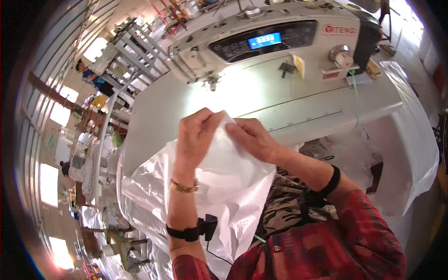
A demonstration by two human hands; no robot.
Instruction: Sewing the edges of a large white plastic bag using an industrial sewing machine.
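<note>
A large sheet of thin white plastic drapes from my hands over my lap and the table's near edge. My left hand pinches the sheet's upper edge, its fingers closed. Close beside it, my right hand grips the same edge between thumb and bent fingers. Both hands are raised in front of a sewing machine, apart from its needle area. A lamp lights the bed there, and a blue display glows on the machine's head.
The pale sewing table spreads under the machine. More white plastic hangs at its right end. A green thread runs down near the handwheel. Metal racks stand at the left, with a person farther off.
</note>
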